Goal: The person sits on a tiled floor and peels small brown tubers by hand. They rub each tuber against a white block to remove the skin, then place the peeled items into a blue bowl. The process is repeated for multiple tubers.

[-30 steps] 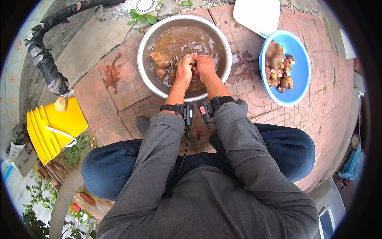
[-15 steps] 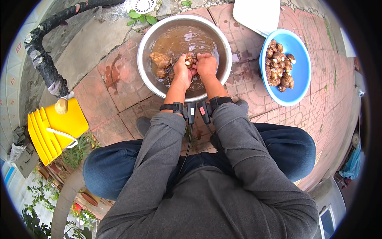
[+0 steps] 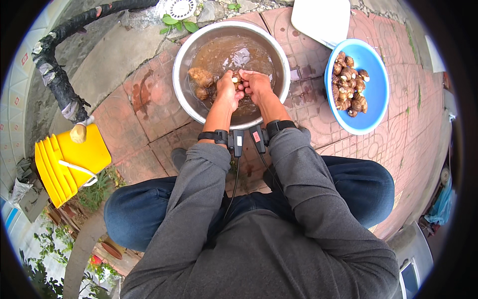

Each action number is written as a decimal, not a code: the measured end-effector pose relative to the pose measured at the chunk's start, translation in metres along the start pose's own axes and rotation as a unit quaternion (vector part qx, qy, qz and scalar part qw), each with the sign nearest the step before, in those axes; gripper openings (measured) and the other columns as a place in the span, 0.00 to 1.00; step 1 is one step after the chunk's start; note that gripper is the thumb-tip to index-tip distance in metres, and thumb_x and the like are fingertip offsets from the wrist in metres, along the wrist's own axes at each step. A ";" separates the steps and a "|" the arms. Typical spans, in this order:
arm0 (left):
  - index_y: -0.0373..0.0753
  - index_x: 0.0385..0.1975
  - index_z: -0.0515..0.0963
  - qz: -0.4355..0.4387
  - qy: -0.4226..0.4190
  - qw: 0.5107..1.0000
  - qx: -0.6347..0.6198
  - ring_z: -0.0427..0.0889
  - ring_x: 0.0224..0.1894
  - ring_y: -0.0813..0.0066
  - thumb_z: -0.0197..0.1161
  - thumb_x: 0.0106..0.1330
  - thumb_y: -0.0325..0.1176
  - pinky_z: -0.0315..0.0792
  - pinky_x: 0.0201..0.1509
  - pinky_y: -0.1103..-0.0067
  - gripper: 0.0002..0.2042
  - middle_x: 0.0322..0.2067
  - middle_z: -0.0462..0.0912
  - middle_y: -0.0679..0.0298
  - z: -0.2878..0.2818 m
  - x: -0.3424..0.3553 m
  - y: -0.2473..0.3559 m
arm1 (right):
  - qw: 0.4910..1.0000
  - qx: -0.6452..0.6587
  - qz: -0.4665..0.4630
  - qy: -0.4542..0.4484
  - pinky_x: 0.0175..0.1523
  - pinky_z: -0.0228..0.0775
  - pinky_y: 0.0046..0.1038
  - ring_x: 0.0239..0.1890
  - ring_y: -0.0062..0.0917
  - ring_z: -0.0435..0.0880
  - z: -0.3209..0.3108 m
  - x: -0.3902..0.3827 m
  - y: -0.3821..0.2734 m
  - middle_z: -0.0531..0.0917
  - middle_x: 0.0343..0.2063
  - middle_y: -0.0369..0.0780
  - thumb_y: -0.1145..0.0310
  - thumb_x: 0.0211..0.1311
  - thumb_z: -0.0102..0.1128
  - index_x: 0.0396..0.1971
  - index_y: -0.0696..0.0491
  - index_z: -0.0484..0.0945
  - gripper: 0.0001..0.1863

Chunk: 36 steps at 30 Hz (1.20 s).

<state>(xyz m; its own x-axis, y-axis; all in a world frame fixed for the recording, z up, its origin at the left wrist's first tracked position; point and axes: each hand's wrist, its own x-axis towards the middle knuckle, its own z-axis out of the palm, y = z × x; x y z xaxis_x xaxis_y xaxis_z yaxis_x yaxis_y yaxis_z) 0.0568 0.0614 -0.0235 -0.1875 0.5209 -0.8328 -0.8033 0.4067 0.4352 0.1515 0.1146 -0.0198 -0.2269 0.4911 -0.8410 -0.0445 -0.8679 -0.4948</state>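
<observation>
A metal basin of murky brown water stands in front of me. Over the near half of it, my left hand is closed around a small brown taro with a pale cut end. My right hand meets it from the other side, fingers curled and thumb against the same taro. The fingertips partly cover the taro. To the left of my hands, a larger, lumpy brown taro sits partly in the water, with a smaller one below it.
At the right, a blue plastic basin holds several brown taros. Behind it lies a white board or lid. A yellow bucket is at the left, below a black-wrapped pipe. Cabled wrist straps circle my wrists.
My right hand has shifted slightly, its fingers drawn in more around the taro. The water's ripples and reflections have changed. My left hand keeps its hold.
</observation>
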 end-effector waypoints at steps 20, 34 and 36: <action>0.40 0.50 0.77 0.043 -0.050 0.995 -0.073 0.73 0.24 0.78 0.43 0.75 0.42 0.65 0.21 0.84 0.18 0.31 0.79 0.68 0.003 0.002 0.000 | 0.991 -0.025 -0.134 -0.018 0.22 0.69 0.22 0.18 0.17 0.76 0.001 0.005 0.004 0.83 0.22 0.36 0.73 0.63 0.66 0.35 0.59 0.84 0.05; 0.40 0.34 0.72 0.009 -0.003 0.993 0.115 0.67 0.19 0.79 0.44 0.79 0.43 0.55 0.15 0.84 0.15 0.25 0.72 0.67 -0.003 -0.001 0.010 | 0.986 -0.119 -0.081 -0.083 0.32 0.83 0.22 0.27 0.25 0.87 -0.015 0.006 -0.010 0.86 0.30 0.45 0.77 0.62 0.67 0.36 0.65 0.83 0.07; 0.40 0.33 0.72 -0.008 -0.005 0.997 0.079 0.67 0.19 0.79 0.45 0.79 0.42 0.55 0.15 0.84 0.15 0.24 0.72 0.67 -0.008 -0.001 0.010 | 0.991 -0.091 -0.052 -0.082 0.33 0.84 0.23 0.27 0.26 0.87 -0.020 0.006 -0.008 0.86 0.31 0.45 0.77 0.62 0.67 0.37 0.65 0.83 0.07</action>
<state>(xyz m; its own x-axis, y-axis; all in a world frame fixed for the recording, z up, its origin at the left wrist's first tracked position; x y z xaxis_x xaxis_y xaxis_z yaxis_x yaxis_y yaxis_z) 0.0450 0.0587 -0.0209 -0.1688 0.5212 -0.8366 -0.7073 0.5271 0.4711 0.1697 0.1264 -0.0252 -0.3856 0.5464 -0.7435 0.0960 -0.7777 -0.6213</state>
